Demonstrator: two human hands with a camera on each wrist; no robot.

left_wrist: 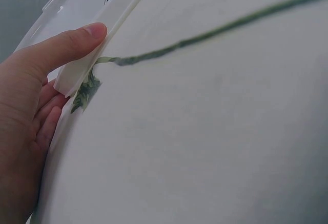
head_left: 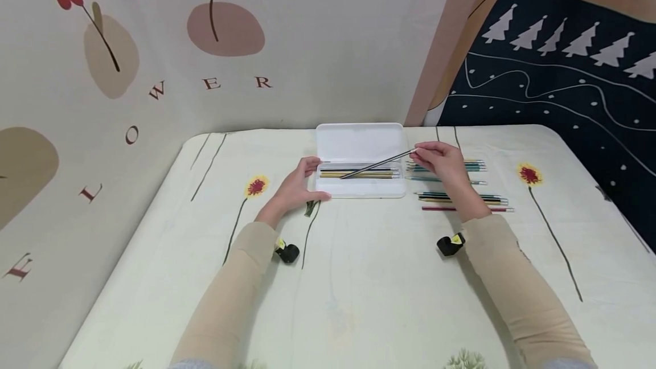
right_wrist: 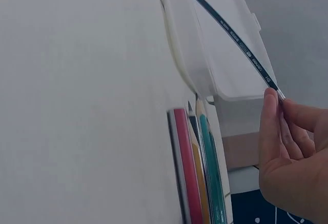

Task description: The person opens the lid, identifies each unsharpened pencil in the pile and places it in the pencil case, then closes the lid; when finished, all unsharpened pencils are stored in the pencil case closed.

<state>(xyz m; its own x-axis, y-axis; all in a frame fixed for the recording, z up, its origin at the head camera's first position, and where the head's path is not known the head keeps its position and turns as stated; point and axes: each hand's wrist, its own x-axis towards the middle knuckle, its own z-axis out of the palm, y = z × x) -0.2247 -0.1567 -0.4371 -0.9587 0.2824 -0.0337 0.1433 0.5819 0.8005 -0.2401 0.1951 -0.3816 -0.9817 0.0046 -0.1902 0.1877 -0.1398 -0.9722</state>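
A white pencil case lies with its lid raised at the back. Several pencils, dark and yellow, lie side by side in it. My left hand grips the case's left end, and in the left wrist view the thumb lies over the rim. My right hand pinches a dark pencil near its end, between thumb and fingertips. That pencil slants down leftward over the case, its other end above the pencils inside.
Right of the case lie several green pencils. Nearer me are more dark and yellow pencils and a red pencil. A flower-printed cloth covers the table, with a patterned wall hanging behind.
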